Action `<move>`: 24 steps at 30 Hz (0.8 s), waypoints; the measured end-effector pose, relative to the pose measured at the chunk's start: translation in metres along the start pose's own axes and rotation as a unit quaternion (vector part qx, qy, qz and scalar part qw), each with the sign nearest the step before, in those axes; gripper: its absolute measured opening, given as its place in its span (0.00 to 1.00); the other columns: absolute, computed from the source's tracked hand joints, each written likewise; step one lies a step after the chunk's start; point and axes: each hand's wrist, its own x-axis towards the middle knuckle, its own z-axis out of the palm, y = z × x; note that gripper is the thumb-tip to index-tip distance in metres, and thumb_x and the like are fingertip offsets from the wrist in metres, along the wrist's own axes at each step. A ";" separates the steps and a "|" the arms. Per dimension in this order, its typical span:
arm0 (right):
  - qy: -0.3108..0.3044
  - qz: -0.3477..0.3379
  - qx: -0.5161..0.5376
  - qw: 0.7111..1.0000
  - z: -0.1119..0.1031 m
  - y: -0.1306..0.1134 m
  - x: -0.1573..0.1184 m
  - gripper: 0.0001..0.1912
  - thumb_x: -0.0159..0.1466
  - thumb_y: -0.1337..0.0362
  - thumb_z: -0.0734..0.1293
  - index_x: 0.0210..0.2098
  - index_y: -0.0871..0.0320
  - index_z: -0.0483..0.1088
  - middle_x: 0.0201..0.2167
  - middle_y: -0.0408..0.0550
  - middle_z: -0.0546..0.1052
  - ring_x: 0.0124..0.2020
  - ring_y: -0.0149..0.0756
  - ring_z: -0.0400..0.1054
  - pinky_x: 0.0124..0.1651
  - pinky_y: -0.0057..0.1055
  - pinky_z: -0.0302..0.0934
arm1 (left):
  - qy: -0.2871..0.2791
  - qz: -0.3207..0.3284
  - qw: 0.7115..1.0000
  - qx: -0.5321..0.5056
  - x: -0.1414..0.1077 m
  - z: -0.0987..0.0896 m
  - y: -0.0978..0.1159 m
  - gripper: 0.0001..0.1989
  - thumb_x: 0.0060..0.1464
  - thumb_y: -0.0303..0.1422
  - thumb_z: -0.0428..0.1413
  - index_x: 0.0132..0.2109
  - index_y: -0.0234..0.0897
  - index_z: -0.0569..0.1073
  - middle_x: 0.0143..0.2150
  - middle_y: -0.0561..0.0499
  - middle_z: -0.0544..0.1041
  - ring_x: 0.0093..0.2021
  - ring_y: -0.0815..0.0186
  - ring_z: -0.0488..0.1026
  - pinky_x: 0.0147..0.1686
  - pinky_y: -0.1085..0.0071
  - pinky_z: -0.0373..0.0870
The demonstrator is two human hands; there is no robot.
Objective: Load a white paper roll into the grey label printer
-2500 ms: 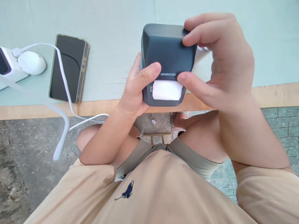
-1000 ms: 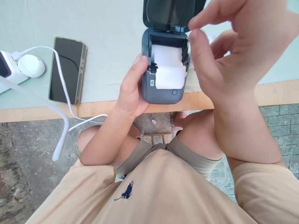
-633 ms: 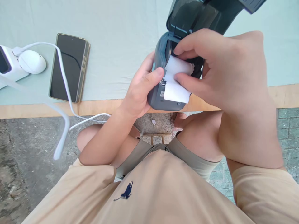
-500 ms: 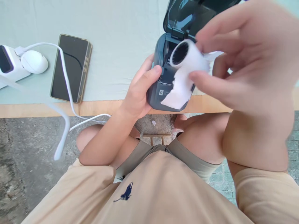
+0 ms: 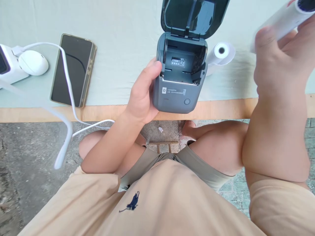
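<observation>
A dark grey label printer (image 5: 176, 98) is tilted up at the table's front edge, its dark lid (image 5: 194, 16) swung open and its paper bay empty. My left hand (image 5: 145, 90) is closed around the printer's left side, thumb near the bay's rim. At the upper right, my right hand (image 5: 283, 59) grips a white paper roll (image 5: 283, 23) with a dark core, partly cut off by the frame edge. Another white roll (image 5: 220, 53) with a small dark core stands on the cloth just right of the printer, some paper loose around it.
A phone (image 5: 71, 70) lies on the pale cloth at the left, with a white cable (image 5: 67, 75) across it. Beside it are a white power strip (image 5: 14, 67) and a white plug (image 5: 33, 63). The wooden table edge (image 5: 105, 113) runs across.
My right hand has moved right, away from the printer, with the paper roll. The printer's bay is now uncovered, and the second roll has come into clear view.
</observation>
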 end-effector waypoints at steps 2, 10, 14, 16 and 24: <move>-0.012 -0.006 -0.071 0.997 -0.002 0.000 0.000 0.22 0.48 0.68 0.70 0.43 0.52 0.68 0.35 0.44 0.68 0.31 0.25 0.59 0.30 0.24 0.55 | -0.001 0.000 1.000 0.002 0.000 0.000 0.000 0.16 0.59 0.43 0.44 0.36 0.42 0.73 0.37 0.51 0.76 0.44 0.62 0.74 0.43 0.66 0.71; 0.008 -0.118 -0.118 0.986 0.008 -0.056 -0.019 0.23 0.55 0.64 0.63 0.51 0.57 0.63 0.47 0.51 0.68 0.45 0.36 0.66 0.42 0.32 0.62 | -0.006 0.013 0.999 -0.033 0.001 0.001 -0.001 0.15 0.59 0.39 0.44 0.34 0.40 0.72 0.35 0.51 0.76 0.47 0.61 0.74 0.44 0.64 0.72; -0.150 -0.004 -0.216 0.965 0.027 -0.091 -0.025 0.24 0.61 0.53 0.59 0.52 0.62 0.61 0.49 0.57 0.61 0.53 0.40 0.59 0.51 0.38 0.62 | -0.007 0.014 1.000 -0.012 0.000 0.002 0.000 0.13 0.58 0.38 0.44 0.36 0.41 0.72 0.37 0.51 0.77 0.49 0.60 0.74 0.45 0.63 0.72; -0.161 0.053 -0.217 0.961 0.036 -0.094 -0.024 0.23 0.60 0.55 0.61 0.50 0.61 0.62 0.48 0.58 0.60 0.53 0.41 0.58 0.51 0.40 0.62 | -0.014 0.005 1.000 0.000 -0.001 0.001 0.000 0.13 0.58 0.39 0.45 0.38 0.42 0.72 0.40 0.52 0.77 0.49 0.58 0.74 0.45 0.62 0.72; -0.104 0.053 -0.060 0.991 0.040 -0.086 -0.020 0.28 0.55 0.70 0.61 0.55 0.54 0.54 0.50 0.46 0.64 0.41 0.28 0.63 0.45 0.32 0.64 | -0.039 0.020 0.999 -0.007 0.001 -0.003 -0.003 0.11 0.56 0.40 0.48 0.40 0.43 0.72 0.41 0.52 0.78 0.44 0.57 0.75 0.43 0.61 0.72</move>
